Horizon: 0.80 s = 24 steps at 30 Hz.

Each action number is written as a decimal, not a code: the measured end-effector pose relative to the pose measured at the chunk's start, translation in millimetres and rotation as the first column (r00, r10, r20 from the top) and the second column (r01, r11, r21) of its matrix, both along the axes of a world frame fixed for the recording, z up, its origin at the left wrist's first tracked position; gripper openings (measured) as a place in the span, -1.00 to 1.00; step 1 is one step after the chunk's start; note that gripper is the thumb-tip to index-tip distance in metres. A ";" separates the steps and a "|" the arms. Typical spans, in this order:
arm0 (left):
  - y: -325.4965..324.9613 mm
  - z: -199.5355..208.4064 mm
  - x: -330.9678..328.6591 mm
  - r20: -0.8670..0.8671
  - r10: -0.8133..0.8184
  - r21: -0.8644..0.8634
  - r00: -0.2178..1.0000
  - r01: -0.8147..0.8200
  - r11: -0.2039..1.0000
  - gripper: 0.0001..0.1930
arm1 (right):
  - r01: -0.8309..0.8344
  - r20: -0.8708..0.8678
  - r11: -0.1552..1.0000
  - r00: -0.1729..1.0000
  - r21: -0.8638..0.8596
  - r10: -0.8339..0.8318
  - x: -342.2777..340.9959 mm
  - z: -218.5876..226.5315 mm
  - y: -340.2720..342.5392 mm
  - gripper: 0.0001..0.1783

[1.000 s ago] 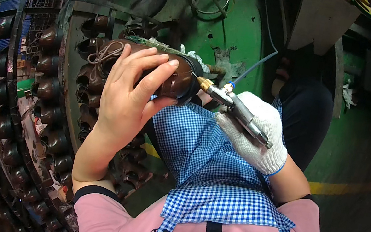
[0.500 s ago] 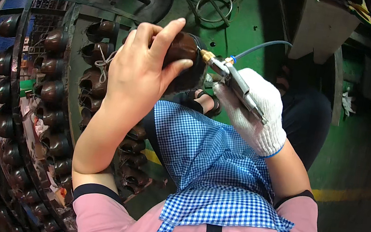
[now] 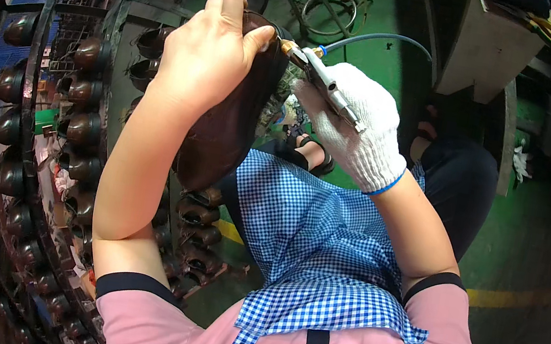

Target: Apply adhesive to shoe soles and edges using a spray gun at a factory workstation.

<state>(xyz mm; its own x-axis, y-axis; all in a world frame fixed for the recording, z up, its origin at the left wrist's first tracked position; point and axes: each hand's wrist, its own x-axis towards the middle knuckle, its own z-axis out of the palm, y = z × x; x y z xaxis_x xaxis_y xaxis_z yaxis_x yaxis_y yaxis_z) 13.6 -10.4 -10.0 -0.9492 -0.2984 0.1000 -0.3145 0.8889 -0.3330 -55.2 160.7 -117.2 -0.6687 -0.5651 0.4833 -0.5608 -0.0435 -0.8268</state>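
Observation:
A dark brown leather shoe (image 3: 230,118) is held up on the left side of my lap, its side turned toward me. My bare left hand (image 3: 211,54) is closed round its upper end, the thumb lying near the edge by the sole. In a white knit glove, my right hand (image 3: 353,116) grips a metal spray gun (image 3: 328,87) with a brass nozzle. The nozzle tip is at the shoe's edge, close to my left thumb; whether it touches, I cannot tell. A thin blue-grey air hose (image 3: 383,36) runs off from the gun.
Metal racks (image 3: 40,63) with rows of brown shoes (image 3: 83,91) stand close on my left. At the upper right is a grey box-like stand (image 3: 487,43). Coiled hose (image 3: 329,13) lies on the green floor ahead. A checked blue apron (image 3: 310,228) covers my lap.
Both hands have moved up and to the left with the shoe and the spray gun. The shoe has turned, so its long side now shows below my left hand.

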 end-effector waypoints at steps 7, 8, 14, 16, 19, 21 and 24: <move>-27.8 3.5 2.0 0.032 0.078 0.068 0.996 -0.080 0.994 -0.47 | -0.045 0.002 0.999 0.999 0.006 0.045 15.7 -2.8 -8.0 -0.78; -28.8 4.2 0.7 0.043 0.102 0.084 0.994 -0.105 0.991 -0.47 | -0.025 -0.012 1.000 1.000 -0.004 0.025 18.4 -5.0 -9.9 -0.78; -36.8 13.8 -3.8 0.116 0.272 0.245 0.955 -0.293 0.924 -0.47 | -0.089 -0.051 0.988 0.994 0.123 0.095 28.5 -0.2 -2.0 -0.84; -40.3 13.8 -2.8 0.121 0.291 0.267 0.949 -0.314 0.911 -0.46 | -0.091 -0.055 0.990 0.994 0.108 0.097 33.1 -0.9 1.9 -0.83; -46.4 21.5 2.7 0.150 0.337 0.303 0.930 -0.367 0.879 -0.41 | -0.106 -0.069 0.991 0.991 0.082 0.112 39.1 -3.6 3.7 -0.80; -44.6 30.9 14.6 0.079 0.336 0.489 0.939 -0.330 0.807 -0.32 | -0.067 -0.078 0.997 0.995 0.035 0.070 41.4 -5.1 2.2 -0.74; -25.9 40.8 43.4 -0.140 0.339 0.668 0.930 -0.164 0.726 -0.40 | -0.080 -0.091 0.990 0.992 0.114 0.090 37.6 -2.1 6.1 -0.71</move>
